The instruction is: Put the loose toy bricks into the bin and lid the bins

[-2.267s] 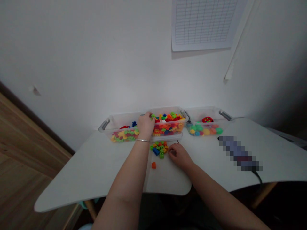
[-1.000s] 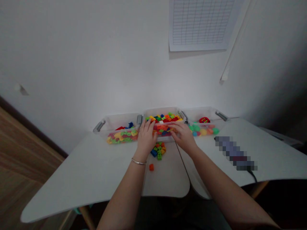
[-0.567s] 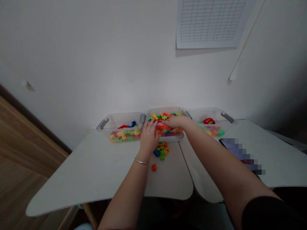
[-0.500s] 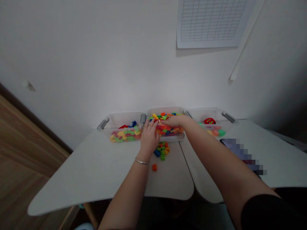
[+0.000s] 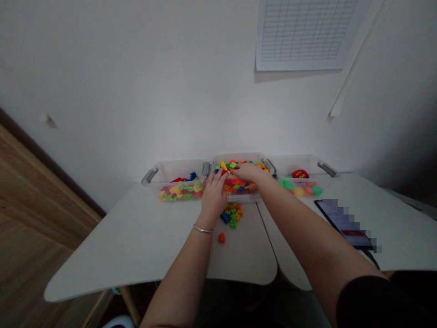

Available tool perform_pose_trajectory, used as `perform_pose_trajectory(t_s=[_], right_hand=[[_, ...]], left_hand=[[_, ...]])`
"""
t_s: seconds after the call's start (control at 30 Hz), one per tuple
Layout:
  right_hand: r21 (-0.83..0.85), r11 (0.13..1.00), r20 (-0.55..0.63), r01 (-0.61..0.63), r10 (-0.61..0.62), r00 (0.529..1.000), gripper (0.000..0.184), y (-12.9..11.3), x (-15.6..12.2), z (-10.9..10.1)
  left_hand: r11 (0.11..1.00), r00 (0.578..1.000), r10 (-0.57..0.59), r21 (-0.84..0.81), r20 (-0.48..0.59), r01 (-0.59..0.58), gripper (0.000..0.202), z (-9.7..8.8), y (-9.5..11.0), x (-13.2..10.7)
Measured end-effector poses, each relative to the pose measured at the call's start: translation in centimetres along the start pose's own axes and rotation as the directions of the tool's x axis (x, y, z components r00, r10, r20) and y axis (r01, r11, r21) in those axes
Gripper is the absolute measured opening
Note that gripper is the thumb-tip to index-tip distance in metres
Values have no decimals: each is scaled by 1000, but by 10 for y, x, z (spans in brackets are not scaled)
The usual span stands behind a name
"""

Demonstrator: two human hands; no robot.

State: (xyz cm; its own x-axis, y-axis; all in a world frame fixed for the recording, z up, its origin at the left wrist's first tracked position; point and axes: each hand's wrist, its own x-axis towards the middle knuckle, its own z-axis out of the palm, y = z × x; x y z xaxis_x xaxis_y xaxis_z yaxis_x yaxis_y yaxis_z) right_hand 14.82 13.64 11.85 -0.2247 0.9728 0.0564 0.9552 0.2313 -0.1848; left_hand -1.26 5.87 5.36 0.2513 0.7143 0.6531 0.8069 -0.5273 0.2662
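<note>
My left hand (image 5: 214,196) lies open, its fingers stretched up against the front wall of the middle clear bin (image 5: 251,197). A thin bracelet (image 5: 203,229) sits on that wrist. That bin is full of small coloured bricks (image 5: 239,184). My right hand (image 5: 248,172) reaches into it from the right, palm down, fingers drawn together among the bricks; what they hold is hidden. A small pile of bricks (image 5: 232,214) lies on the table just in front of the bin, beside my left hand. One orange brick (image 5: 221,238) lies alone nearer to me.
A left clear bin (image 5: 170,167) with grey handles holds mixed coloured pieces. A right bin (image 5: 307,160) holds round coloured pieces and a red item. A phone (image 5: 344,221) with a cable lies at the right on the white table (image 5: 136,237). A grid chart (image 5: 303,34) hangs on the wall.
My right hand left the pile on the table and went up into the middle bin. My left hand came down from the bin's rim to its front wall.
</note>
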Motion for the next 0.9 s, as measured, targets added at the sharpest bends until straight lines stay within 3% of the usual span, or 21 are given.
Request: perform_pose_trajectory(t_s=[0.07,0.17,0.37,0.47,0.57,0.67,0.8,0.9], right_hand=[[-16,999,-15,-51,51,999,49,-5,-10,-2],[-49,987,-166,-156,146,975,48,-18,-33,-2],[-96,992,-333,-80,44,942,47,-40,-67,8],[-109,991,-314,-81,43,948,57,-32,-62,10],[-91,991,-217,-96,74,973,66,-19,-52,6],[-48,999,-152,-20,12,988,64,-8,-50,1],[-72,990,-246,124,-138,959,49,2,-61,3],[-101,987,-363,128,-157,919,35,10,-68,11]], left_hand=[[1000,1000,-3,-8,10,3,64,0,-2,-1],[1000,1000,-4,-16,20,4,65,-1,-3,-2],[1000,1000,4,23,17,-5,49,-6,-1,0],[996,1000,-28,84,-8,29,44,-5,1,3],[988,996,-90,124,-6,90,36,-4,2,10],[977,988,-156,145,14,153,29,-5,2,18],[968,980,-193,172,45,183,25,-10,2,25],[977,984,-175,130,39,169,22,-14,1,24]])
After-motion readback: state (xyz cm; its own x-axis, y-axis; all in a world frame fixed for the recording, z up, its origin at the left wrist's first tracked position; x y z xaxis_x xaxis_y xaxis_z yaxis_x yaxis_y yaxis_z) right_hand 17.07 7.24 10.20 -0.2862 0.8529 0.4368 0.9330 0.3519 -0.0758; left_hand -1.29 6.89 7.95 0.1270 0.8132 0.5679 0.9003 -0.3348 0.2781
